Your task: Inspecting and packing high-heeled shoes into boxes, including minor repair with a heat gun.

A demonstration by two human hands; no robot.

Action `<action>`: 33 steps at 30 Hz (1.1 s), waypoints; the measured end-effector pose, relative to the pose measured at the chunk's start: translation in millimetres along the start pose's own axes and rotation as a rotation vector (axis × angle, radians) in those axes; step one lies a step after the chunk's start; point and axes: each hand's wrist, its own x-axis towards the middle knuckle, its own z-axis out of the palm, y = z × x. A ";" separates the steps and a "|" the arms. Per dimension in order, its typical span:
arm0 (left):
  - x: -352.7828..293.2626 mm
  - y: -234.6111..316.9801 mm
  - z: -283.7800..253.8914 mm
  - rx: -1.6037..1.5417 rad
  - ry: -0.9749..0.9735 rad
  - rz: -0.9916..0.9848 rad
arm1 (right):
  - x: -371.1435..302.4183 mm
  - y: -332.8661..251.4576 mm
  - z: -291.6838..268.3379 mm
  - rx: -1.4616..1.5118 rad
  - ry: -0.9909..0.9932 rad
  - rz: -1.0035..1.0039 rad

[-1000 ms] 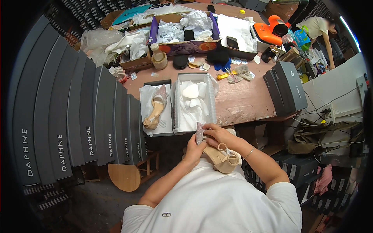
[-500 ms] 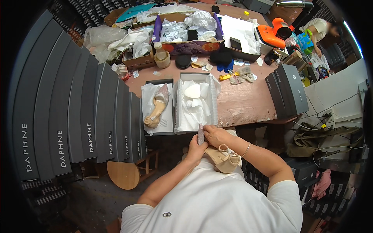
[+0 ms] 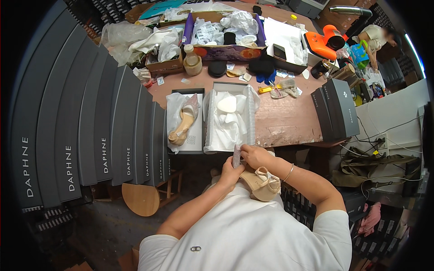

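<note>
A beige shoe with a glittery pointed toe, an open side and an ankle strap rests over my lap, its toe pointing toward the table. My left hand is closed around the toe from the left. The fingers of my right hand are bent in against the toe's right side; the fingertips are partly hidden. Its matching shoe lies on white paper in a dark box lid at the table edge. Beside that stands an open shoebox lined with white tissue paper and holding a white pad.
Dark shoeboxes stand stacked at my left; more shoeboxes sit at the table's right end. Behind are a bottle, a yellow-handled brush, a purple carton and an orange tool. Another person works at far right.
The view has shifted slightly. Both hands stay at the shoe's toe, and the shoe keeps nearly the same pose on my lap.
</note>
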 end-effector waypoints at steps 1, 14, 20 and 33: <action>-0.5 1.1 0.2 -0.008 -0.001 0.001 | -1.8 1.6 -2.9 0.104 0.026 -0.019; -4.1 9.1 -0.8 -0.013 -0.019 0.005 | -5.3 2.9 -9.2 0.232 0.192 -0.070; -4.8 12.6 0.3 0.008 0.000 -0.025 | -0.7 -0.4 0.2 0.182 0.138 0.015; -3.1 9.8 -0.5 -0.028 0.008 -0.012 | -6.5 4.3 -12.8 0.354 0.102 -0.050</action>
